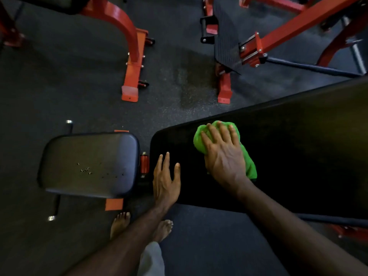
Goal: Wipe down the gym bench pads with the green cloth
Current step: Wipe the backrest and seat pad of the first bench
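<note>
A dark speckled rubber gym floor [79,62] fills most of the head view, with red steel machine frames [131,56] standing at the far side. The long black padded back pad [298,156] of the bench runs from the lower middle out to the right edge. Just to its left, apart from it across a narrow gap with a red hinge piece [144,163], sits the smaller black cushioned seat pad [89,164], with a few small specks on its surface. The right hand [223,154] lies palm down near the left end of the long pad, fingers spread and pressing flat on the bunched bright green cloth [250,166], which lies between the palm and the pad. The left hand [166,180] rests on the near left corner of the same pad, fingers straight and slightly apart, holding nothing. Two bare feet [139,226] stand on the floor below the bench.
</note>
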A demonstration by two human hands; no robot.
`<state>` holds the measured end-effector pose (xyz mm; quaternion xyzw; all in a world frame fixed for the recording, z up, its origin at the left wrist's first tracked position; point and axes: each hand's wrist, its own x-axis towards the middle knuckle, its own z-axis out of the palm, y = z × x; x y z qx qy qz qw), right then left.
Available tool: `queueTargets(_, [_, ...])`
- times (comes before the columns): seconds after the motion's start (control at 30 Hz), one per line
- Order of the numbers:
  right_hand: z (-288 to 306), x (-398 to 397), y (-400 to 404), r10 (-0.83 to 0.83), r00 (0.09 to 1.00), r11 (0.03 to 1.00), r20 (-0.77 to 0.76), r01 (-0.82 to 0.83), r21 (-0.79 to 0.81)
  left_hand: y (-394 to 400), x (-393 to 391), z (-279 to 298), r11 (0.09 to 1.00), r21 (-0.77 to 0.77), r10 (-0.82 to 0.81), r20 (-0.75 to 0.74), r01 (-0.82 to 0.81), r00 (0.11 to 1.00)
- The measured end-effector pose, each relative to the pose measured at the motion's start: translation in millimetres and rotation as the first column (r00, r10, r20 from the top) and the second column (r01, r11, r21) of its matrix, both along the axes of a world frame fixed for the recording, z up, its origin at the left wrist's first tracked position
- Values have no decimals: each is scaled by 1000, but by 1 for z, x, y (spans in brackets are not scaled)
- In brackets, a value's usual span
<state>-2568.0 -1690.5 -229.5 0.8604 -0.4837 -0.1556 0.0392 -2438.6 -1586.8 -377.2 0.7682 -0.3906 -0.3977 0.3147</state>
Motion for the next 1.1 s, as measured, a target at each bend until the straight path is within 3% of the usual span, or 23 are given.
queueTargets(0.1, [-39,20,24,290,955,934,-58,-270,233,5,15,-19,1000,26,6,-34,-5,999])
queueTargets(0.17, [-44,24,11,358,933,909,-27,-342,238,6,21,-27,1000,28,5,-33,-4,999])
queueTargets(0.3, [-57,54,-8,46,999,997,-8,-46,64,8,33,-43,997,66,43,-43,-40,998])
queueTargets(0.33, [-66,63,-1,43,999,995,-13,-42,87,10,35,-47,996,73,56,-51,-52,997])
queueTargets(0.43, [-91,74,17,338,941,910,-22,-320,265,14,43,-57,994,72,86,-95,-79,992])
queueTargets(0.47, [-92,76,9,368,930,892,-2,-353,283,15,46,-61,994,69,93,-111,-86,989])
queueTargets(0.63, [-110,108,-26,66,998,994,-10,-65,93,14,54,-73,988,53,151,-184,-144,971])
queueTargets(0.77, [-142,125,-15,408,913,870,-15,-384,309,7,64,-82,984,61,174,-206,-165,963])
queueTargets(0.83, [-146,134,-42,361,933,904,-10,-347,249,5,68,-88,982,79,188,-212,-175,959])
queueTargets(0.93, [-157,158,-73,117,987,990,-109,-108,86,6,73,-89,978,80,206,-262,-191,943])
queueTargets(1.0, [-170,175,-66,289,941,947,-174,-255,196,8,81,-90,968,104,251,-290,-230,924])
queueTargets(1.07, [-181,173,-48,513,848,815,-133,-432,387,9,90,-87,950,180,300,-280,-257,912])
queueTargets(1.1, [-183,169,-47,534,835,792,-132,-439,424,10,94,-85,945,208,307,-282,-254,909])
